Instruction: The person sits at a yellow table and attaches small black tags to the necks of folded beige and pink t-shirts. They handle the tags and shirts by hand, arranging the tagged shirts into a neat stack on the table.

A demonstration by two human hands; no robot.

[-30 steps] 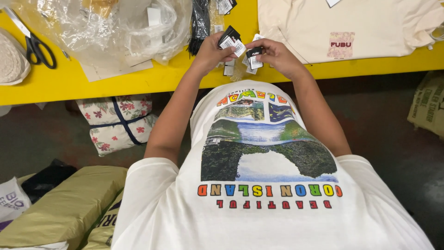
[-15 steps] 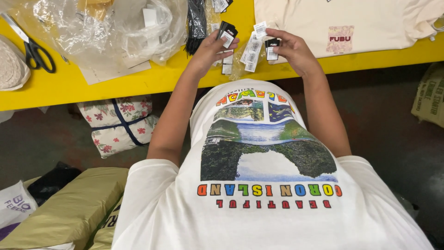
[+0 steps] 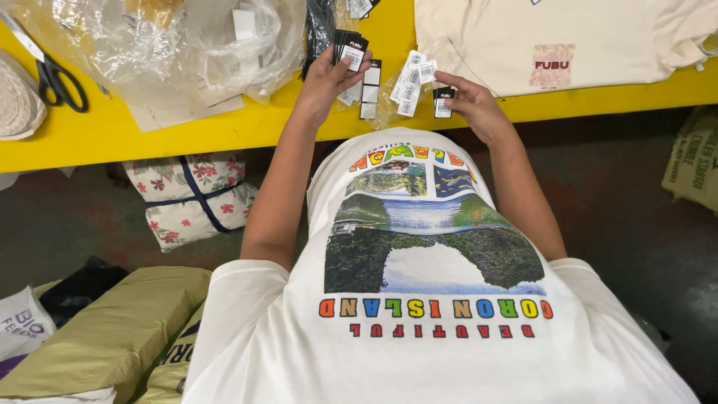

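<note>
My left hand (image 3: 329, 75) had its fingers (image 3: 357, 69) clamped on a stack of black tags (image 3: 350, 51), held just above the desk (image 3: 224, 127) at the top middle of the frame. My right hand (image 3: 471, 105) had its fingers pinched together on a single black tag (image 3: 443, 103), a little right of centre and near the desk's front edge. Between the two hands lay a strip of white stickers (image 3: 410, 81) and a strip of black-and-white tags (image 3: 369, 91), both on the yellow surface. Further right, a cream shirt (image 3: 598, 37) with a small pink patch was spread flat at the upper right. To the upper left sat a crumpled clear plastic bag (image 3: 172, 41), and beyond it black-handled scissors (image 3: 52, 71) near the left edge. Below the desk, at the left of the frame, a floral bag (image 3: 191, 198) rested on the floor.
</note>
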